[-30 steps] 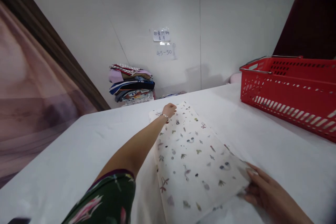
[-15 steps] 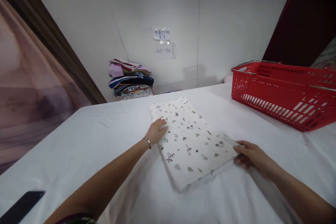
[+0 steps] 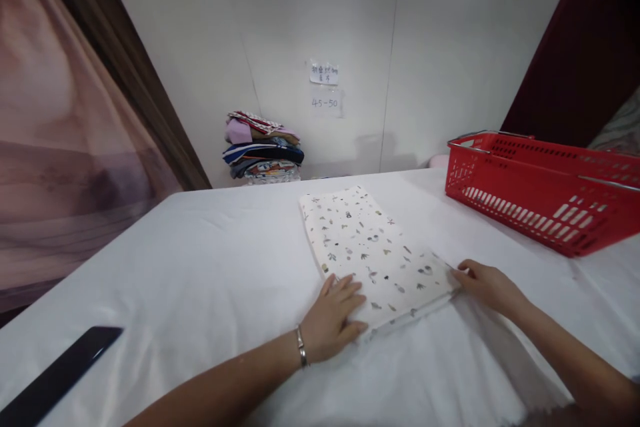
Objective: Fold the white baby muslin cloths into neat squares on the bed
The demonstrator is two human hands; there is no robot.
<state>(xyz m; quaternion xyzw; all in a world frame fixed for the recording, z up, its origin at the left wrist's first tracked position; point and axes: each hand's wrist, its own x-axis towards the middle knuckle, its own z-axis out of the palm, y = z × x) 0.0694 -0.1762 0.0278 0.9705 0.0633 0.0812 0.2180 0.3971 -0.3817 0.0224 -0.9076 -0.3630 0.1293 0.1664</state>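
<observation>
Black and flat, one dark slab (image 3: 60,373) lies at the near left of the white-covered table (image 3: 225,247). Two hands work on one folded cloth (image 3: 367,247), white with small printed motifs, lying mid-table. The left hand (image 3: 330,320), above one silver bracelet (image 3: 301,347), rests with fingers spread on its near left corner; the right hand (image 3: 487,287) has thumb and fingers pinched on its near right corner. The cloth's long axis runs away from the person, its far end leaning left towards the wall (image 3: 450,47). Beyond stand one red basket (image 3: 520,180) at right and one stack of folded fabrics (image 3: 263,150) at left; two paper notes (image 3: 324,73) hang on the wall.
</observation>
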